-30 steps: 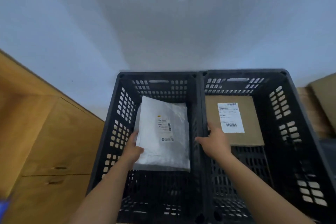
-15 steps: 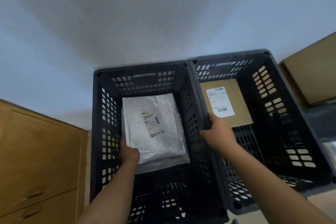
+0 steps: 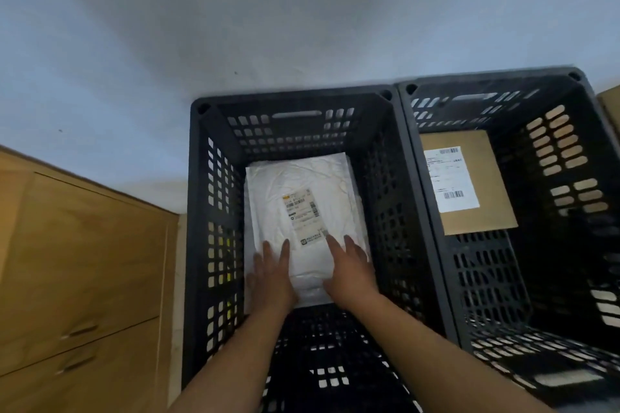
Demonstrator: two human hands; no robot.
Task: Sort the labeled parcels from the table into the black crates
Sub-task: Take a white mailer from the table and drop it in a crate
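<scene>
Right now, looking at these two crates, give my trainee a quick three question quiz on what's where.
1. True or false: both hands lie flat on the white parcel.
2. Which crate holds the brown parcel? A left crate, B right crate.
3. Fill in: the left hand and right hand rest on the white parcel's ____ end, near or far.

Key: 1 true; 2 B; 3 near.

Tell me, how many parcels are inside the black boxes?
2 that I can see. A white parcel lies in the left crate, with both hands pressing flat on it. A brown parcel lies in the right crate. Something more may hide under the white one.
</scene>
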